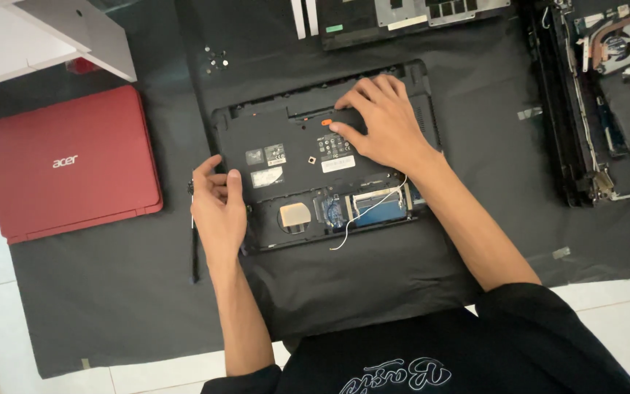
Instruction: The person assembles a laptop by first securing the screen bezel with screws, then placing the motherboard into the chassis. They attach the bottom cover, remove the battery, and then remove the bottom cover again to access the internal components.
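Note:
A small black laptop (286,138) lies upside down on a black cloth (133,292), its bottom cover partly off so that a board and a loose white wire (370,211) show near its front edge. My right hand (384,120) lies flat on the laptop's underside, fingertips by an orange latch (326,122). My left hand (220,208) rests at the laptop's left edge, fingers curled around a thin dark screwdriver (195,248) that points toward me.
A closed red laptop (74,164) lies to the left. A dismantled laptop with a fan (607,87) sits at the right, and another opened chassis (402,18) at the back. Several small screws (216,60) lie on the cloth. A white shelf (45,33) overhangs the top left.

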